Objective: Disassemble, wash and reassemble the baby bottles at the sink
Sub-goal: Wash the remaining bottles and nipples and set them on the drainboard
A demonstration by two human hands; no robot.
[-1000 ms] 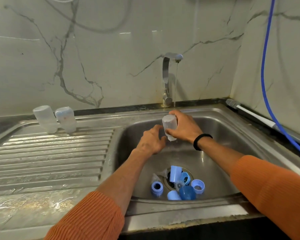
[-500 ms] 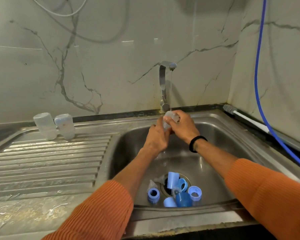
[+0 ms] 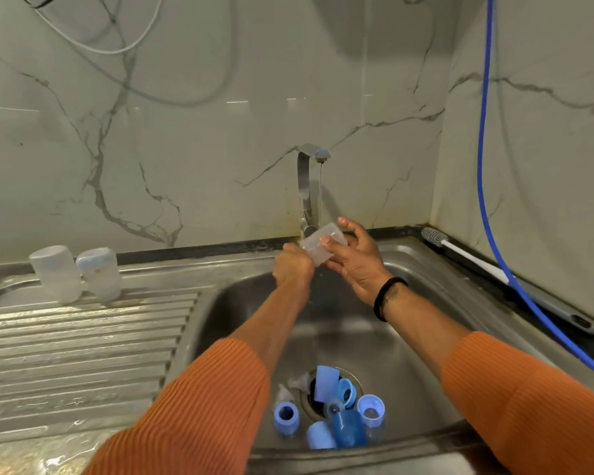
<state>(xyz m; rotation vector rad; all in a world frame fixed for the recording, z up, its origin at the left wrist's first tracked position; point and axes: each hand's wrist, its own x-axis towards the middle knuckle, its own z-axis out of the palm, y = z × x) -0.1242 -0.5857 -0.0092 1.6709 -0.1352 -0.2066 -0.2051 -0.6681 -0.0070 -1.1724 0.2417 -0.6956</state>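
A clear baby bottle body [image 3: 318,245] lies tilted under the thin stream from the tap [image 3: 307,186], above the sink basin [image 3: 422,323]. My right hand [image 3: 357,265] cradles it from the right, thumb on its side, upper fingers spread loosely. My left hand [image 3: 294,269] is curled at the bottle's lower end; its fingertips are hidden. Blue caps, rings and clear nipples [image 3: 333,409] lie clustered around the drain. Two clear bottle bodies [image 3: 78,272] stand on the drainboard at the back left.
The ribbed steel drainboard [image 3: 83,344] is wet. A white-handled bottle brush [image 3: 460,250] lies on the dark ledge right of the sink. A blue hose [image 3: 487,166] hangs down the right wall. Marble wall stands close behind the tap.
Both hands lifted the bottle up and back toward the tap. My left hand closed in on the bottle's lower end and my right fingers loosened.
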